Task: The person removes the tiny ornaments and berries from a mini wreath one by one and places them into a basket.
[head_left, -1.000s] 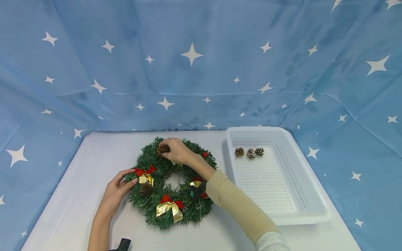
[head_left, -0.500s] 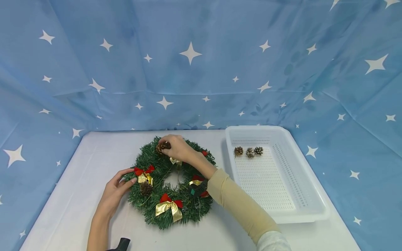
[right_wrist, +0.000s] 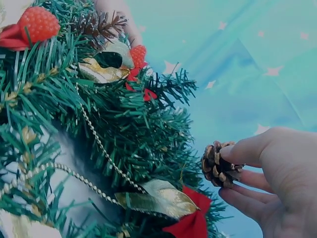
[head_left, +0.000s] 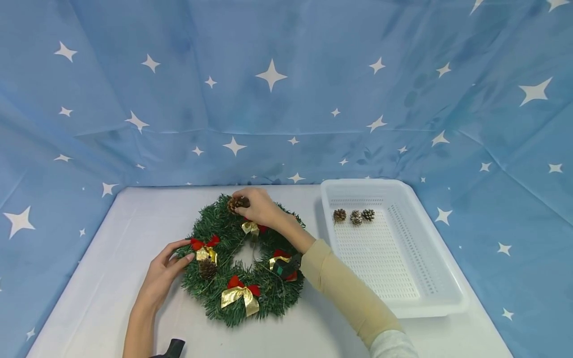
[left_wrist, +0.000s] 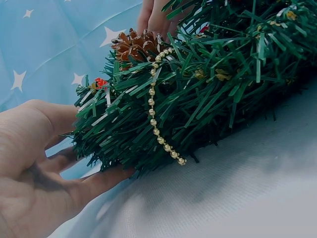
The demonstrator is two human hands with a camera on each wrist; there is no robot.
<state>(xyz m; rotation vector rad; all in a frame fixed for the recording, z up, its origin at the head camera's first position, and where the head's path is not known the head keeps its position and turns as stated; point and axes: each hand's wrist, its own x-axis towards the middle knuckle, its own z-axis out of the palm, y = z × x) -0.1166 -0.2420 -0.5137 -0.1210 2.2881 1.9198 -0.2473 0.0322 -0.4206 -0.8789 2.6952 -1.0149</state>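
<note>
A green tinsel Christmas wreath [head_left: 273,298] lies on the table, decorated with red-and-gold bows [head_left: 240,297] and gold bead strings [left_wrist: 152,106]. My left hand [head_left: 163,278] grips its left edge; in the left wrist view, fingers reach beneath the green strands. A brown pine cone [head_left: 208,269] sits on the wreath's left side beside a bow. At the far side my right hand [head_left: 264,209] pinches another pine cone [right_wrist: 218,163] between thumb and fingers. In the head view this cone overlaps the wreath's far rim, just behind the far bow [head_left: 251,227].
To the right stands a white perforated plastic basket [head_left: 447,278]. Inside, near its far left corner, lie 3 small pine cones [head_left: 355,218]. A blue curtain with white stars [head_left: 286,109] hangs behind the white table [head_left: 112,258].
My right hand, with its pine cone, has shifted slightly right and toward the far edge, uncovering more of the far bow. My left hand stays on the wreath's left edge.
</note>
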